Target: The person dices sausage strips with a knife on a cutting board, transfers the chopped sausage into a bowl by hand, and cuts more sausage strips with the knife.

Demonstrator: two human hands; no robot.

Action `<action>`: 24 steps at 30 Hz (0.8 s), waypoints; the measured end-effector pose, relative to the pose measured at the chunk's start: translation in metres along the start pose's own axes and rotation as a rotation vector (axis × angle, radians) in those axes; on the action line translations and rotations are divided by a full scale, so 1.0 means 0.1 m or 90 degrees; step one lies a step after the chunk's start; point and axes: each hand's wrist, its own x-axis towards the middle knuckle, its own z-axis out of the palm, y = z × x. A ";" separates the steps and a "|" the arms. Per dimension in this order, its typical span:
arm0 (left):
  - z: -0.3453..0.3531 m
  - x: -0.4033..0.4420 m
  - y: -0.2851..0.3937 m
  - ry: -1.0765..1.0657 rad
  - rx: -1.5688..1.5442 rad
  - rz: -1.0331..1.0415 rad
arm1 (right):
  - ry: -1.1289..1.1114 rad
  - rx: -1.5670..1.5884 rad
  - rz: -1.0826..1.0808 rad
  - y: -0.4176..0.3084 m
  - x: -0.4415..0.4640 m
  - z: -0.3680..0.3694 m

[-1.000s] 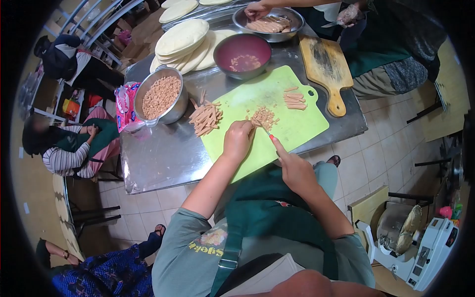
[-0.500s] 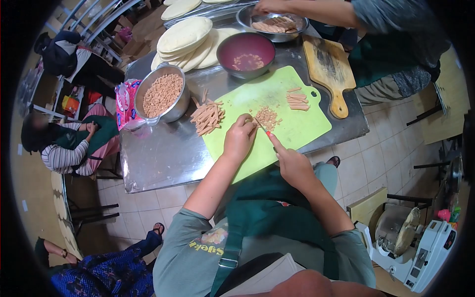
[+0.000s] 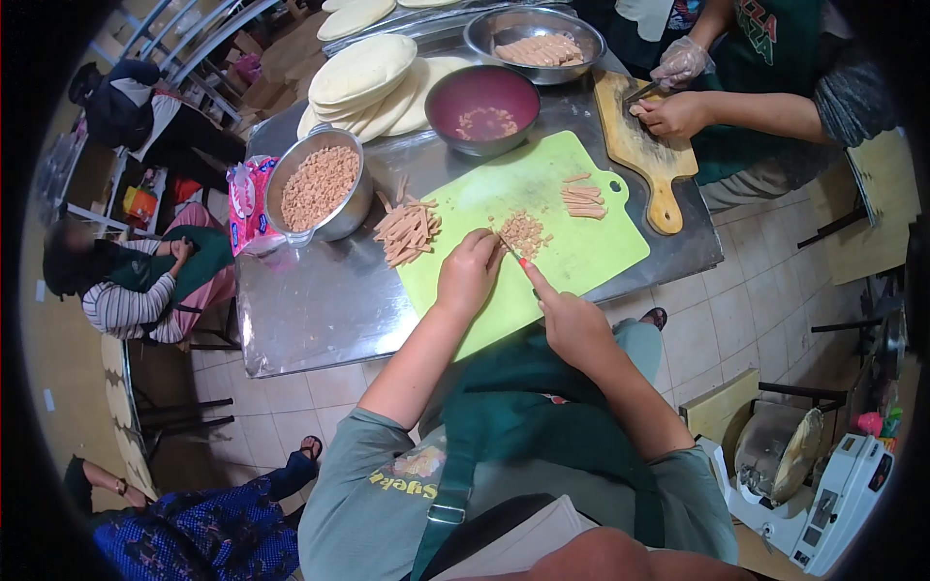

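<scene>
My right hand (image 3: 575,324) is wrapped round a small knife (image 3: 516,254) with a red and light-coloured handle, its blade down on a lime-green cutting board (image 3: 591,257). Beside the blade, my left hand (image 3: 468,271) has its fingers curled and pressed together on the board; whatever is under them is hidden. Finely diced pinkish sausage (image 3: 525,232) lies just beyond the knife tip. A short row of sausage strips (image 3: 583,200) is at the board's right, and a bigger heap of strips (image 3: 407,230) rests at its left edge.
A metal pot (image 3: 339,218) of diced sausage stands left, near a pink packet (image 3: 250,198). Behind are stacked flat dough rounds (image 3: 360,68), a maroon bowl (image 3: 455,102) and a steel bowl (image 3: 475,39). At right, a co-worker's hands (image 3: 678,111) cut on a wooden board (image 3: 664,198).
The co-worker's hand has left the steel bowl, and both their hands are now over the wooden board with a knife. My own hands and knife have hardly moved.
</scene>
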 end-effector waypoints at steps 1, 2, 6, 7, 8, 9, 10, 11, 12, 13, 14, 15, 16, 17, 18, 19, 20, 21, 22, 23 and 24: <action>0.00 0.00 -0.01 0.000 0.015 0.009 | 0.001 -0.012 0.000 0.00 0.00 0.01; 0.00 0.00 -0.03 0.000 0.030 0.017 | 0.002 -0.024 0.000 0.00 0.00 0.01; 0.00 -0.01 -0.05 -0.025 0.024 0.025 | -0.024 -0.070 0.023 -0.05 0.08 0.02; 0.00 -0.01 -0.05 -0.031 0.020 0.027 | -0.029 -0.076 0.017 -0.04 0.13 0.05; 0.00 -0.01 -0.05 -0.036 0.016 0.031 | -0.031 -0.081 0.009 -0.03 0.16 0.06; 0.00 -0.01 -0.04 -0.037 0.015 0.032 | -0.029 -0.080 0.011 -0.03 0.13 0.06; 0.01 -0.01 -0.05 -0.028 0.029 0.041 | -0.026 -0.089 0.018 -0.04 0.09 0.06; 0.01 -0.01 -0.05 -0.019 0.044 0.049 | -0.023 -0.098 0.024 -0.06 0.04 0.07; 0.00 -0.01 -0.05 -0.018 0.045 0.048 | -0.024 -0.098 0.023 -0.04 -0.03 0.07; 0.00 -0.02 -0.05 -0.022 0.049 0.052 | -0.013 -0.076 0.020 -0.01 -0.11 0.08; 0.00 -0.02 -0.06 -0.024 0.053 0.055 | -0.002 -0.056 0.016 0.01 -0.18 0.08; 0.00 -0.02 -0.05 -0.023 0.052 0.054 | -0.003 -0.057 0.015 0.03 -0.23 0.09; 0.00 -0.02 -0.04 -0.033 0.048 0.058 | 0.000 -0.071 0.021 0.04 -0.29 0.10; -0.01 -0.03 -0.04 -0.042 0.043 0.064 | 0.004 -0.085 0.028 0.05 -0.31 0.11; 0.01 -0.03 -0.04 -0.042 0.042 0.064 | 0.005 -0.087 0.028 0.07 -0.31 0.11; 0.02 -0.04 -0.05 -0.036 0.045 0.072 | 0.036 -0.055 0.010 0.09 -0.30 0.11; 0.02 -0.04 -0.06 -0.031 0.049 0.082 | 0.069 -0.023 -0.009 0.09 -0.28 0.10; 0.02 -0.04 -0.06 -0.030 0.049 0.083 | 0.071 -0.023 -0.009 0.07 -0.26 0.09; 0.02 -0.05 -0.06 -0.037 0.057 0.075 | 0.086 -0.029 -0.017 0.03 -0.24 0.06; 0.02 -0.05 -0.05 -0.043 0.066 0.066 | 0.101 -0.034 -0.024 -0.01 -0.22 0.05; 0.02 -0.05 -0.05 -0.043 0.065 0.066 | 0.101 -0.035 -0.024 -0.03 -0.19 0.05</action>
